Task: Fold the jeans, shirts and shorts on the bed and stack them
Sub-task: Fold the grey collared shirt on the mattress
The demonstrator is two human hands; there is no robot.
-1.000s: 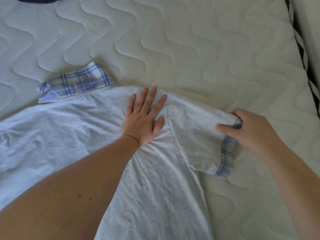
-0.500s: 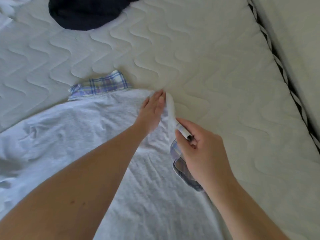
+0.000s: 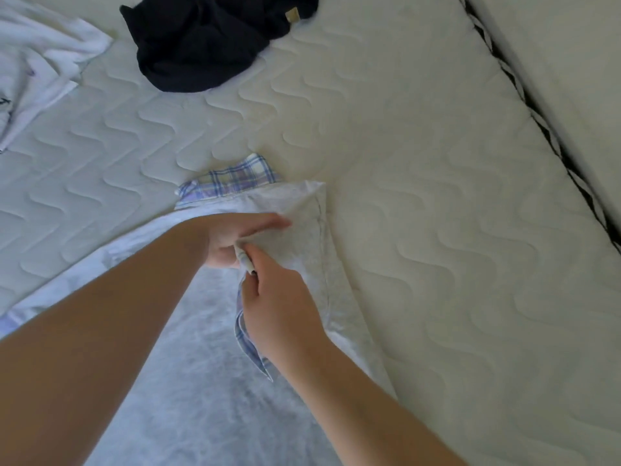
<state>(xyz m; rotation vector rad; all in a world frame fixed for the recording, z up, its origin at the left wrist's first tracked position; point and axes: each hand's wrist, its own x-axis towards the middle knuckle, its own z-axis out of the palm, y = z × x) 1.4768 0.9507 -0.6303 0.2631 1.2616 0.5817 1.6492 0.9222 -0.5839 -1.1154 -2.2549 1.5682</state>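
Nearest the camera, the right hand (image 3: 282, 307) pinches the plaid-cuffed sleeve (image 3: 247, 327), laying it inward over the grey shirt (image 3: 188, 381) on the bed (image 3: 420, 196); the left hand (image 3: 235, 237), fingers flat, pins the fold line. Beyond lie a dark garment (image 3: 201, 45) and white garment (image 3: 37, 62).

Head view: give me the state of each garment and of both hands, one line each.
grey shirt: spread flat on the mattress, right sleeve folded in over the body
plaid collar: lying flat at the far edge
dark garment: crumpled, unfolded
white garment: loose, unfolded
left hand: fingers straight, partly under the folded sleeve
right hand: pinching the plaid cuff
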